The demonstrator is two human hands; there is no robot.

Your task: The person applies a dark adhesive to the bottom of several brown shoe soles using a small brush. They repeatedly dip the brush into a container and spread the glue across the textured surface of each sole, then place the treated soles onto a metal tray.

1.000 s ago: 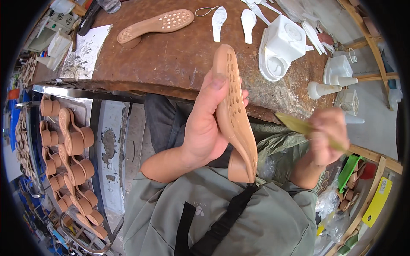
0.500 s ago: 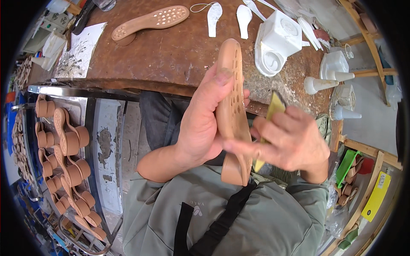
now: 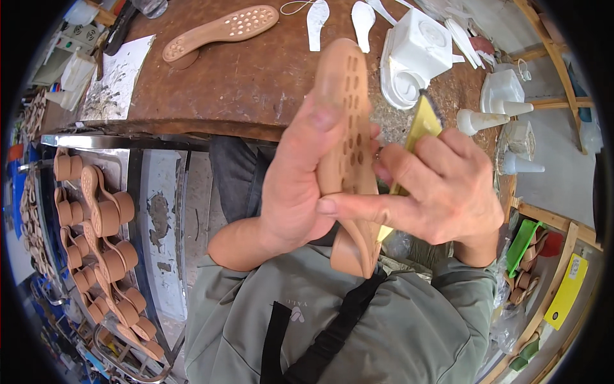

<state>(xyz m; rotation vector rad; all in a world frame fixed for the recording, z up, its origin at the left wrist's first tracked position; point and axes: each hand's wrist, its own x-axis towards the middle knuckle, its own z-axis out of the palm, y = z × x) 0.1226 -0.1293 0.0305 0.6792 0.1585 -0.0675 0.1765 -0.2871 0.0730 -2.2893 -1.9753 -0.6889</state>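
Observation:
A tan heeled shoe sole [image 3: 342, 153] stands nearly upright in front of my chest, its perforated side turned toward the right and its heel block low. My left hand [image 3: 291, 176] is wrapped round it from the left, with the thumb on its near face. In my right hand [image 3: 441, 192] is a flat yellow brush [image 3: 422, 128], its dark bristle edge pointing up and away. The right thumb reaches across to the sole's lower middle. Some of the right fingers are hidden behind the brush and the sole.
Another perforated sole [image 3: 224, 32] lies on the brown worktable [image 3: 211, 89]. White spoon-shaped pieces [image 3: 316, 25] and a white plastic container [image 3: 419, 48] sit at the back. Nozzle bottles [image 3: 480, 120] line the right edge. On the left, a rack [image 3: 109, 150] carries several heeled soles [image 3: 109, 208].
The sole's toe end has risen slightly and shifted left. My right hand has moved a little right with the brush, whose tip now points farther up and right.

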